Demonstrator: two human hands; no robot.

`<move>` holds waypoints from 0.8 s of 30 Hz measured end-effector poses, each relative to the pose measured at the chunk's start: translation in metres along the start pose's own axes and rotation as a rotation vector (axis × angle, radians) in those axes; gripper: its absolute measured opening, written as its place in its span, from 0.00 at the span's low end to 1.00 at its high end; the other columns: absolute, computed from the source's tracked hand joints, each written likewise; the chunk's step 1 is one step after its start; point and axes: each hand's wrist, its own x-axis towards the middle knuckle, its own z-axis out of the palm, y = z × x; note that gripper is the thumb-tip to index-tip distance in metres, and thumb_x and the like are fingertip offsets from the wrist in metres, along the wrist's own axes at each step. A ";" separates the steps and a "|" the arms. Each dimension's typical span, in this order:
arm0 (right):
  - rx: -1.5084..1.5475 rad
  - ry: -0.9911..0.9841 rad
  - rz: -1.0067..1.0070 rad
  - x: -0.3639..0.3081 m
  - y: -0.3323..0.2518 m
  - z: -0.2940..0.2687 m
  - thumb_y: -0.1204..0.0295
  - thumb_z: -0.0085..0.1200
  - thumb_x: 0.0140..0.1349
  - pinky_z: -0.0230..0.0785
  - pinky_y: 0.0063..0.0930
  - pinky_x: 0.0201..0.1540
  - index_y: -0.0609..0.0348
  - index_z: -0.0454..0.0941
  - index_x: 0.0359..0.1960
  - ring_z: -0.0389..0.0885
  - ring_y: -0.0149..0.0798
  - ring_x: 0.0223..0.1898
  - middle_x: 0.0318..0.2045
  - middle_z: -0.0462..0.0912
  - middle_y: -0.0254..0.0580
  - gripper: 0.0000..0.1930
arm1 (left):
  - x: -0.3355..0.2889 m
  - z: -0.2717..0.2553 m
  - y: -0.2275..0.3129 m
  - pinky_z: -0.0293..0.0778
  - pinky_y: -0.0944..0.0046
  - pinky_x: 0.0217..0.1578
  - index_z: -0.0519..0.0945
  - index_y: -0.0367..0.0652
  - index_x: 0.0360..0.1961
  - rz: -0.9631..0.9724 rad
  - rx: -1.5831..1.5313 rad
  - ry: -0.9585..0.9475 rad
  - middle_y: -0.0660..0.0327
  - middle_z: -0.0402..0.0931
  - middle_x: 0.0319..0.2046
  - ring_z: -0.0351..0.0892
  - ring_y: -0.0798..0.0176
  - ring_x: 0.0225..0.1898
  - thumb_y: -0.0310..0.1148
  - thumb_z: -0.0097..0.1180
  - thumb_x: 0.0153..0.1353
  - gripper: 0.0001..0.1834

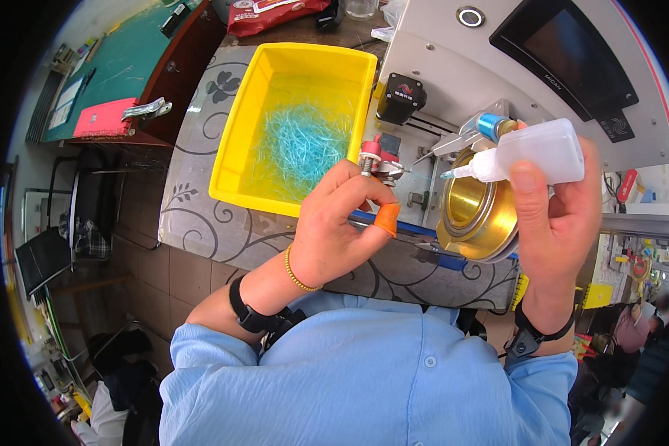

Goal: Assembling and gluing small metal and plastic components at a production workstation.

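Note:
My right hand (557,215) grips a translucent white squeeze bottle (546,152), tilted on its side. Its narrow nozzle points left, over the near-left rim of a shiny gold-coloured metal ring (464,236). Fingers of my left hand (331,227) are curled into a pinch just below a small red and metal fixture (379,152). One of them wears an orange cover (386,220); whatever lies between the fingertips is hidden. Faint thin strands seem to run from the fixture toward the nozzle. Beside my left hand, a yellow bin (228,149) contains a tangle of pale blue strands (308,149).
A light-coloured machine with a dark screen (565,56), a round button (470,16) and a black motor block (401,98) stands ahead. A blue-capped cylinder (490,126) sits behind the bottle. Far left, a green-topped desk (130,63) bears a pink folder (105,119). People are at lower right.

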 end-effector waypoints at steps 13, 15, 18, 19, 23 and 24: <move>0.039 0.143 -0.144 0.001 0.007 0.008 0.67 0.63 0.59 0.68 0.17 0.34 0.65 0.71 0.45 0.76 0.24 0.33 0.33 0.80 0.37 0.19 | -0.004 0.004 -0.004 0.71 0.69 0.27 0.77 0.44 0.29 -0.017 0.014 0.026 0.62 0.71 0.26 0.71 0.65 0.26 0.23 0.64 0.46 0.09; -0.067 0.119 -0.179 0.002 0.006 0.005 0.67 0.63 0.59 0.70 0.19 0.35 0.66 0.71 0.45 0.77 0.25 0.32 0.32 0.80 0.38 0.19 | -0.003 0.004 -0.003 0.70 0.69 0.27 0.77 0.44 0.29 -0.012 0.017 0.028 0.62 0.71 0.26 0.71 0.66 0.26 0.23 0.64 0.47 0.09; -0.051 0.126 -0.160 0.001 0.005 0.005 0.67 0.63 0.59 0.70 0.19 0.34 0.66 0.71 0.45 0.77 0.25 0.31 0.32 0.80 0.39 0.19 | -0.003 0.004 -0.003 0.70 0.69 0.27 0.77 0.44 0.29 -0.009 0.017 0.031 0.63 0.71 0.26 0.71 0.66 0.25 0.24 0.64 0.47 0.09; -0.050 0.125 -0.161 0.001 0.005 0.006 0.67 0.63 0.59 0.70 0.19 0.34 0.66 0.71 0.45 0.77 0.25 0.31 0.32 0.80 0.39 0.19 | -0.003 0.004 -0.003 0.70 0.69 0.27 0.77 0.44 0.29 -0.008 0.018 0.035 0.63 0.71 0.26 0.71 0.66 0.25 0.23 0.64 0.46 0.09; -0.039 0.117 -0.167 0.001 0.006 0.008 0.67 0.63 0.59 0.70 0.19 0.34 0.66 0.71 0.45 0.77 0.25 0.31 0.32 0.80 0.39 0.19 | -0.006 0.003 -0.003 0.70 0.69 0.27 0.77 0.44 0.29 -0.026 0.008 0.041 0.63 0.71 0.26 0.71 0.66 0.26 0.23 0.64 0.46 0.09; -0.037 0.117 -0.176 0.000 0.006 0.008 0.66 0.63 0.59 0.70 0.19 0.34 0.65 0.71 0.45 0.77 0.25 0.32 0.32 0.80 0.39 0.19 | -0.007 0.003 -0.002 0.70 0.69 0.27 0.77 0.44 0.29 -0.030 0.008 0.040 0.63 0.71 0.26 0.71 0.66 0.26 0.23 0.64 0.46 0.09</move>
